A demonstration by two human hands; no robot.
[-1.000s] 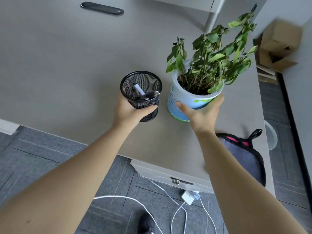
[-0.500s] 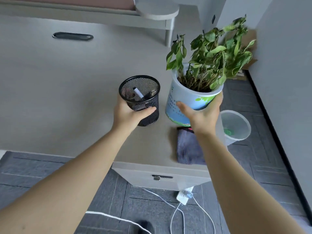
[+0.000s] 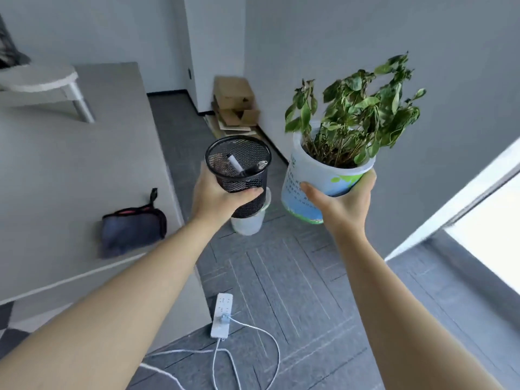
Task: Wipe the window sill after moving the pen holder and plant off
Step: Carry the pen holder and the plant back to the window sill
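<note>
My left hand [image 3: 218, 197] grips a black mesh pen holder [image 3: 239, 170] with a pen and a marker inside, held upright in the air above the floor. In my right hand [image 3: 342, 204] is the plant [image 3: 351, 114], a leafy green one in a white pot [image 3: 309, 187] with blue and green print, also lifted and tilted slightly. Both are off the grey desk [image 3: 70, 164], which lies to my left. A dark blue cloth [image 3: 129, 232] rests near the desk's right edge. The white window sill [image 3: 461, 198] runs along the right side.
A translucent bin [image 3: 247, 226] stands on the floor under the pen holder. A white power strip [image 3: 222, 313] and loose cables lie on the grey carpet. Flattened cardboard boxes [image 3: 233, 105] lean in the far corner. A white stand [image 3: 42, 83] sits on the desk.
Both hands have lifted the pen holder and plant off the desk and carried them rightward over the floor. My view has swung right, bringing the window sill into sight.
</note>
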